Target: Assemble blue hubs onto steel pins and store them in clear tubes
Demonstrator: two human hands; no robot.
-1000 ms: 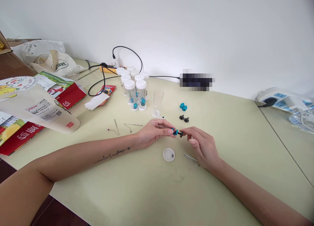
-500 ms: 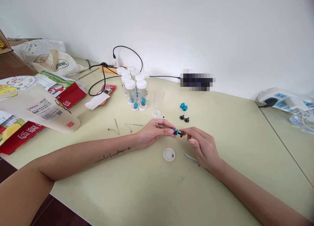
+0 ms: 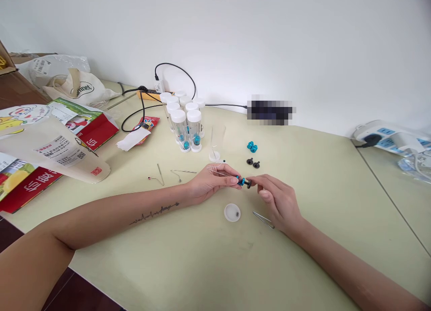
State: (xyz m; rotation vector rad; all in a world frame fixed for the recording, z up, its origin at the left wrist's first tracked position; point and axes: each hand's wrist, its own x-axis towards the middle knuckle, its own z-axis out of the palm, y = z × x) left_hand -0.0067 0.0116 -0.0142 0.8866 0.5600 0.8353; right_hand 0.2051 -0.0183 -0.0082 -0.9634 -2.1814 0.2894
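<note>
My left hand (image 3: 212, 181) is closed, thumb and fingers pinching a small blue metal part (image 3: 241, 181). A black flat-headed screw (image 3: 248, 184) sticks out of its right end. A thin bent wire (image 3: 215, 169) also shows at the left fingers; its hold is partly hidden. My right hand (image 3: 281, 198) has its index fingertip at the screw's head, with the thumb apart below. Beneath the hands are a round white cap (image 3: 232, 213) with a small dark piece in it and metal tweezers (image 3: 263, 219). Beyond lie blue parts (image 3: 252, 147) and two black screws (image 3: 253, 163).
Several white-capped clear tubes (image 3: 182, 126) stand at the back, beside an uncapped tube (image 3: 218, 144). Two bent wires (image 3: 160, 176) lie left. A plastic cup (image 3: 74, 151), red boxes (image 3: 96, 129) and a red packet (image 3: 148, 126) lie farther left. A power strip (image 3: 387, 138) is right.
</note>
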